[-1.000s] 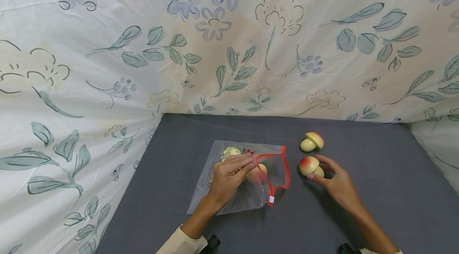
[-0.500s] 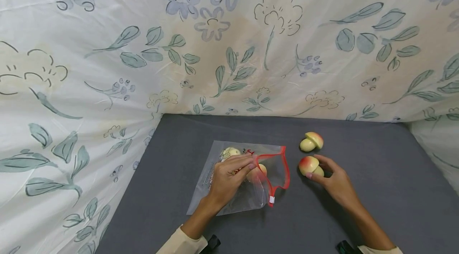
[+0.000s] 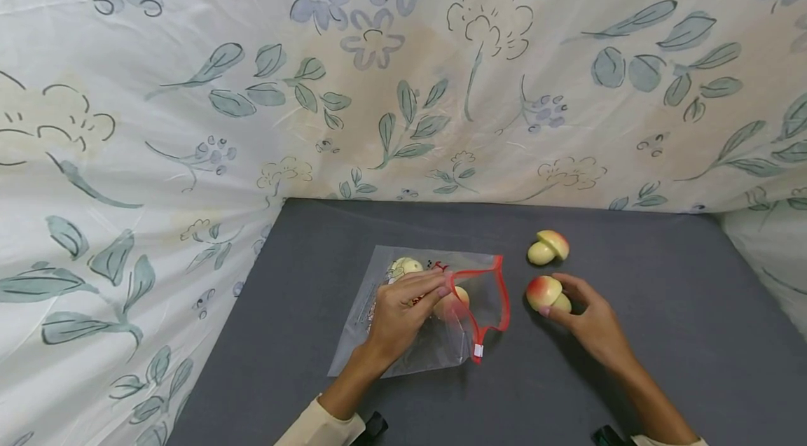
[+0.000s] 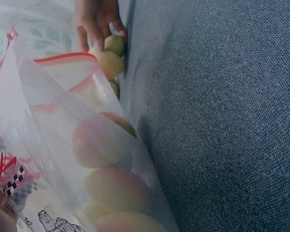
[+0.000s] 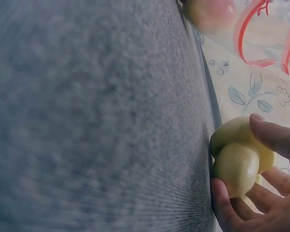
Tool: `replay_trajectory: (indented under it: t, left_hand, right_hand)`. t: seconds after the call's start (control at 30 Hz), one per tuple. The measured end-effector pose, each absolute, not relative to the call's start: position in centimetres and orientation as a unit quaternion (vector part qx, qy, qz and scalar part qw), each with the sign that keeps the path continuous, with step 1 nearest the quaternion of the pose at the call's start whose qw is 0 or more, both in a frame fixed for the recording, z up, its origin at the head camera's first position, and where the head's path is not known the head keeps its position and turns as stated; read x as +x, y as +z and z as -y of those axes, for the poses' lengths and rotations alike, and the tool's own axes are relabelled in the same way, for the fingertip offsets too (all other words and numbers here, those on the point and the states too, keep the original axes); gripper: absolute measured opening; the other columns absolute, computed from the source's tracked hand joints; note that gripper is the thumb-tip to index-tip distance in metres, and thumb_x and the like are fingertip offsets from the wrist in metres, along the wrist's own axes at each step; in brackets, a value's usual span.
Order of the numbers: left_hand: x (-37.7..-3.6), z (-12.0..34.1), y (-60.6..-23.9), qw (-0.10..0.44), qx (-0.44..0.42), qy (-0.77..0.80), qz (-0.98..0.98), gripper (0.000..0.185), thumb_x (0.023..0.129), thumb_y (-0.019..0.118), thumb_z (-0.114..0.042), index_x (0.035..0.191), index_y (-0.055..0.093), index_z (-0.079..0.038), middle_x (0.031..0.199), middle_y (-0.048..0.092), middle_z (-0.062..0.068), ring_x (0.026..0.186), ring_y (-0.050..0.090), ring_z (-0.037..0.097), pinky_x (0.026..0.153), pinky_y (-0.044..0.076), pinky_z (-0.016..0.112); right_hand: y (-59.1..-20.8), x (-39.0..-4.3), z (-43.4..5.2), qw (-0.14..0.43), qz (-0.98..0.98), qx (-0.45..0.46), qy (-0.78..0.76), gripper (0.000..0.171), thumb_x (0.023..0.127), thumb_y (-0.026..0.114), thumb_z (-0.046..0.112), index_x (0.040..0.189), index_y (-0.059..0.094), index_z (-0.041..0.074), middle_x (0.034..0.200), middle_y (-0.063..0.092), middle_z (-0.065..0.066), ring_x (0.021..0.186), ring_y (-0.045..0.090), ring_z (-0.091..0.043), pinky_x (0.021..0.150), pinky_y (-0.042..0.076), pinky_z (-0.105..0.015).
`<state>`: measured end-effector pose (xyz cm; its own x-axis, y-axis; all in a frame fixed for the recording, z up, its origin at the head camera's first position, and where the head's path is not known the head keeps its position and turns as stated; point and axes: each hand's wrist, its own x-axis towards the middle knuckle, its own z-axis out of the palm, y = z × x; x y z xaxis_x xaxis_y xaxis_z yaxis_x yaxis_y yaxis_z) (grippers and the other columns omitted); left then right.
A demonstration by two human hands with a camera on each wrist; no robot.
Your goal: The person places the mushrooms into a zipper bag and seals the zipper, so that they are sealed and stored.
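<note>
A clear plastic zip bag (image 3: 435,351) with a red-edged mouth lies on the table, its mouth spread and facing right. My left hand (image 3: 406,306) pinches the bag's upper layer and lifts it. Inside the bag are several red-and-yellow mushroom-shaped pieces (image 4: 117,191), seen through the plastic in the left wrist view. To the right of the mouth, my right hand (image 3: 589,320) holds a toy mushroom (image 3: 543,292) between thumb and fingers, low at the table surface. Its pale stem points toward the palm in the right wrist view. A second toy mushroom (image 3: 548,248) lies just beyond it.
The dark grey table (image 3: 681,278) runs back to a floral curtain (image 3: 492,82), which also hangs along the left side. A white slider (image 3: 478,351) sits at the near end of the bag's red zip edge.
</note>
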<state>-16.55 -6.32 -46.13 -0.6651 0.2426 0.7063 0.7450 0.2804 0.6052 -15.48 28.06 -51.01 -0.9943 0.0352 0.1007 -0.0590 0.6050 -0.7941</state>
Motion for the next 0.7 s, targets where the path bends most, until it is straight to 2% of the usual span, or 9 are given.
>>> replay_trajectory:
  t: [0.23,0.53,0.7]
  left_hand:
    - [-16.5,6.4,-46.2,0.254,-0.324,-0.501,0.762,0.025,0.091,0.082,-0.004,0.117,0.082,-0.002,0.115,0.080,0.009,0.113,0.076,0.025,0.099,0.061,0.037]
    - [-16.5,6.3,-46.0,0.247,-0.324,-0.507,0.760,0.027,0.089,0.083,-0.002,0.116,0.082,-0.002,0.116,0.080,0.010,0.113,0.076,0.025,0.099,0.061,0.038]
    - [-16.5,6.4,-46.1,0.247,-0.324,-0.503,0.762,0.027,0.089,0.083,-0.001,0.117,0.082,-0.002,0.117,0.080,0.010,0.113,0.076,0.024,0.098,0.061,0.038]
  right_hand:
    - [-51.0,-15.1,-28.0,0.058,0.892,0.002,0.449,0.069,0.090,0.088,0.032,0.149,0.058,0.011,0.134,0.071,-0.018,0.109,0.049,0.018,0.087,0.041,-0.019]
    - [-50.6,-14.5,-27.7,0.040,0.893,-0.013,0.449,0.071,0.091,0.087,0.036,0.151,0.057,0.015,0.135,0.070,-0.016,0.105,0.052,0.015,0.082,0.045,-0.020]
    - [-50.2,-14.1,-27.5,0.034,0.893,-0.019,0.448,0.072,0.092,0.085,0.041,0.153,0.055,0.019,0.135,0.069,-0.014,0.110,0.051,0.010,0.085,0.045,-0.026]
